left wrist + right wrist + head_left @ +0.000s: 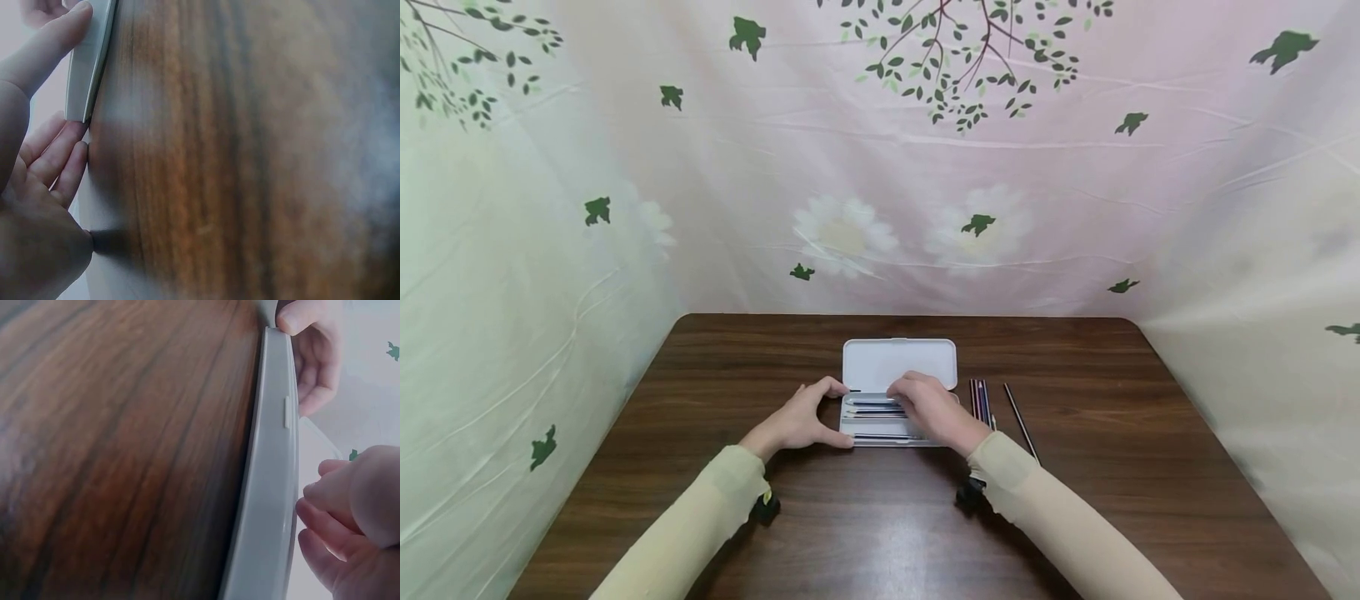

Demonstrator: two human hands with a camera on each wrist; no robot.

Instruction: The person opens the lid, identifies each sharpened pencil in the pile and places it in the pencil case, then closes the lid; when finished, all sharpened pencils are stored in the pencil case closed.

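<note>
A white pencil case (847, 429) lies on the table with its lid (898, 363) raised at the back. Several pencils (874, 409) lie lengthwise inside it. My left hand (801, 419) holds the left end of the case, thumb at the front corner and fingers at the back corner. Over the right half of the case, my right hand (936, 408) reaches in with bent fingers, fingertips close to the rear pencils. In the right wrist view its fingers (325, 531) show behind the front wall of the case; I cannot tell whether they pinch a pencil.
A small group of dark pencils (980, 400) lies just right of the case. One separate pencil (1021, 423) lies slanted farther right. All rest on a dark wood table (1120, 467). Printed cloth (895, 275) hangs behind the table and along both sides.
</note>
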